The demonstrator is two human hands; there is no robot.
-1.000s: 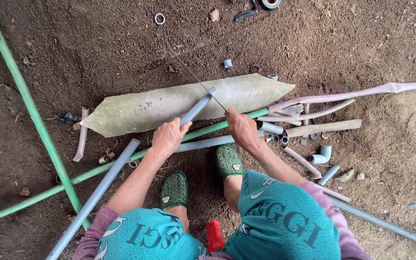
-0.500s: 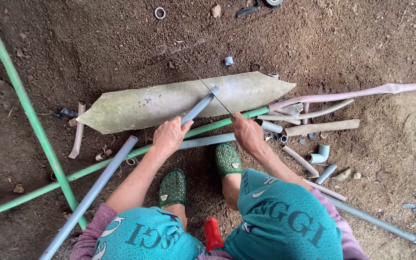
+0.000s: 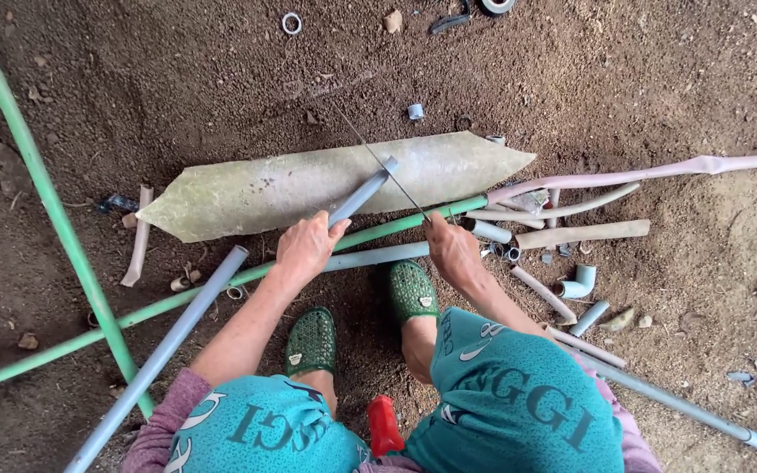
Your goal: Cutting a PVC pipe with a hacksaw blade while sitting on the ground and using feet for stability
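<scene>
We are gripping the grey pipe in our left hand, its end resting on the pale slab; our right hand is closed on the thin saw blade, now crossing nearer the pipe's tip than a second ago; the cut is progressing.

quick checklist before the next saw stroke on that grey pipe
1. Left hand grips the grey pipe behind the cut: ok.
2. Right hand holds the thin saw blade, which lies across the pipe near its end: ok.
3. Pipe end rests on the pale flat slab: ok.
4. Left fingers clear of the blade: ok.
5. Both green shoes back from the cut: ok.
6. Depth of cut so far: cannot tell.
</scene>
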